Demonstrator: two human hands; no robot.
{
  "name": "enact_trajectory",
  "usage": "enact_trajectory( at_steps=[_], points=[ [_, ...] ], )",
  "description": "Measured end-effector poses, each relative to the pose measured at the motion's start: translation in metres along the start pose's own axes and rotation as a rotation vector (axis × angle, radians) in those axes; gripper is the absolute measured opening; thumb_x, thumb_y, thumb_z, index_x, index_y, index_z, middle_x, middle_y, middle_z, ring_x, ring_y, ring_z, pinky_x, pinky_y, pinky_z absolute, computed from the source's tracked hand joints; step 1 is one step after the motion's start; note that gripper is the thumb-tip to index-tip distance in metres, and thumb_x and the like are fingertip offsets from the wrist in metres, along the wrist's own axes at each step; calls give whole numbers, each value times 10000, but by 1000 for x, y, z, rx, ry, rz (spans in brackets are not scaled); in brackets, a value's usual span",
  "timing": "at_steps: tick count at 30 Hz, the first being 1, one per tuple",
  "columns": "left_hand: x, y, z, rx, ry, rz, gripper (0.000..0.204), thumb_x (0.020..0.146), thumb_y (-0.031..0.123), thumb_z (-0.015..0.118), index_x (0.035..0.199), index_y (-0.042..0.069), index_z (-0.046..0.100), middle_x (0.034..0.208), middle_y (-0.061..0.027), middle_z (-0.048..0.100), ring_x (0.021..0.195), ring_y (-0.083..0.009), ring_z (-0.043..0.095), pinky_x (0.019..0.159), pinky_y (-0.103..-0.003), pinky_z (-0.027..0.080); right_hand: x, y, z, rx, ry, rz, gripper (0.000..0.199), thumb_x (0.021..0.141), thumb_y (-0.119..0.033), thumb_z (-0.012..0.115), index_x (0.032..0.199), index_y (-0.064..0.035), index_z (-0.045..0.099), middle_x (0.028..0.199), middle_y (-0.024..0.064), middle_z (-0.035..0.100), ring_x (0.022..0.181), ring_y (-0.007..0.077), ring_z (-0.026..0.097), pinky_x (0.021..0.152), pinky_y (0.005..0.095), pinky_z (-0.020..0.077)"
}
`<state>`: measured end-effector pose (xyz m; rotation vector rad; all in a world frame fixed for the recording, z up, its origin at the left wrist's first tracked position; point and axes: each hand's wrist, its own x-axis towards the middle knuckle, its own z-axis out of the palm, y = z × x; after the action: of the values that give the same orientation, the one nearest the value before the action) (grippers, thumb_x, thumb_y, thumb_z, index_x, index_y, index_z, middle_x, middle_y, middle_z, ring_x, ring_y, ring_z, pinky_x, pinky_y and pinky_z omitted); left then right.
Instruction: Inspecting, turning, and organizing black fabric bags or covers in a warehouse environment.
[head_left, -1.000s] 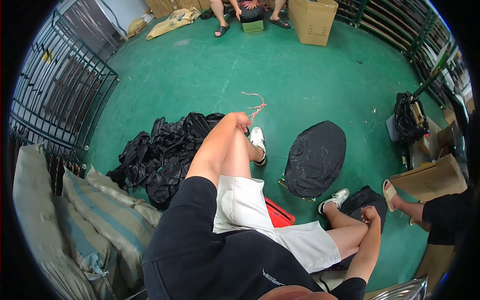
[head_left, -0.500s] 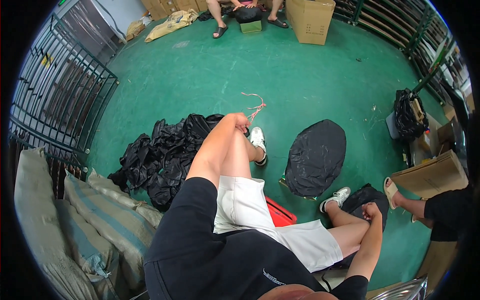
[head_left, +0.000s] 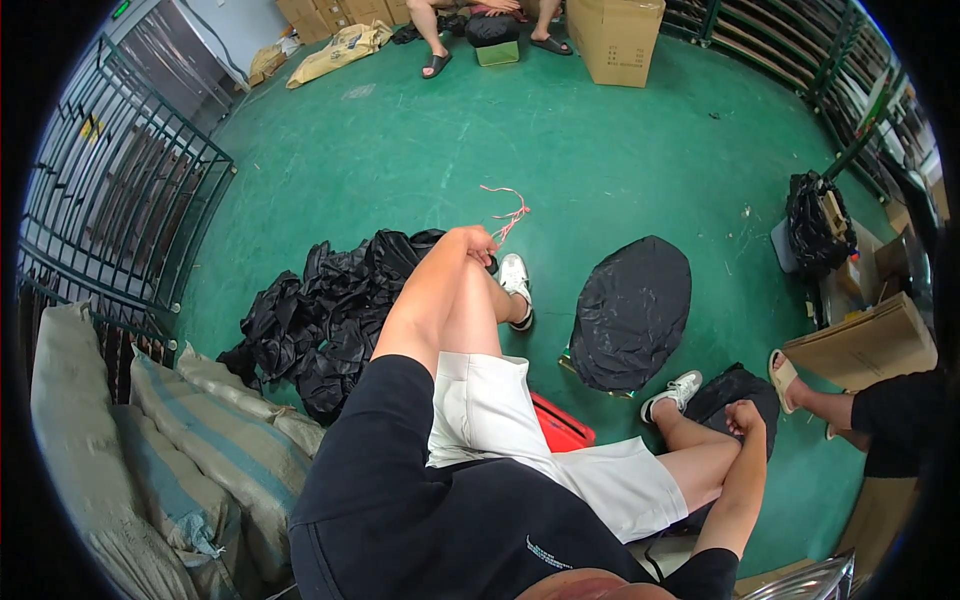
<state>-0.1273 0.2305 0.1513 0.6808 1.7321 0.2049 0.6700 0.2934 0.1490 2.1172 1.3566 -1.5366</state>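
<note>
My left hand (head_left: 480, 247) rests at my left knee with its fingers bent inward; whether anything is in them is hidden. Pink string (head_left: 517, 212) trails close beside those fingers, and I cannot tell if they touch it. A loose heap of black fabric (head_left: 318, 318) lies left of that leg. Over by my right knee, my right hand (head_left: 743, 417) is curled closed with nothing showing in it, above a black bundle (head_left: 722, 398). Between my feet and a little ahead, a smooth black oval cover (head_left: 634, 314) sits over something with a greenish edge.
Under my left thigh shows a red object (head_left: 561, 422). Stuffed woven sacks (head_left: 205, 440) lean at the left, below a green metal rack (head_left: 125, 175). Cardboard boxes (head_left: 860, 343) and another person's leg (head_left: 828, 404) are at the right. Someone sits at the far end beside a large carton (head_left: 615, 40).
Both my hands stay where they were. The whole view has shifted very slightly. At the far end, the other person's hands have moved a little.
</note>
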Motion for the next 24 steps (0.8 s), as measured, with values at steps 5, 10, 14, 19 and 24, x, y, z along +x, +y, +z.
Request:
enact_trajectory(
  at_steps=[5,10,14,19,24],
  points=[
    [0,2,0,-3,0,-1,391,922,275,608,1135,-49,561,924,-229,684,728,-264,686,650,-369,572,0,2,0,7,1,0,146,911,-192,579,826,-74,585,559,47,564,393,171,514,350,319,398],
    [-2,0,-1,-20,10,2,407,928,284,596,1160,-48,559,945,-237,680,751,-280,687,666,-377,572,-2,-3,0,46,-17,7,156,912,-201,583,820,-75,582,556,38,551,394,168,506,359,313,396],
    [-7,0,-1,-8,0,-6,411,928,287,596,1168,-46,558,959,-241,677,762,-287,687,672,-377,571,-6,-6,2,42,-14,4,161,912,-204,580,820,-72,580,556,36,549,393,167,505,361,312,396],
    [-9,3,2,7,0,-20,415,924,315,603,1141,-38,577,922,-184,698,755,-238,687,668,-331,562,-9,-1,4,44,6,-2,174,912,-212,581,813,-69,588,550,45,556,388,166,510,351,313,392],
    [-6,-1,-5,-43,-17,4,391,934,259,593,1164,-55,549,974,-243,673,749,-261,685,672,-365,574,-4,0,3,-71,17,-116,411,938,-274,526,597,-47,562,468,105,535,339,194,490,326,326,373]
  ],
)
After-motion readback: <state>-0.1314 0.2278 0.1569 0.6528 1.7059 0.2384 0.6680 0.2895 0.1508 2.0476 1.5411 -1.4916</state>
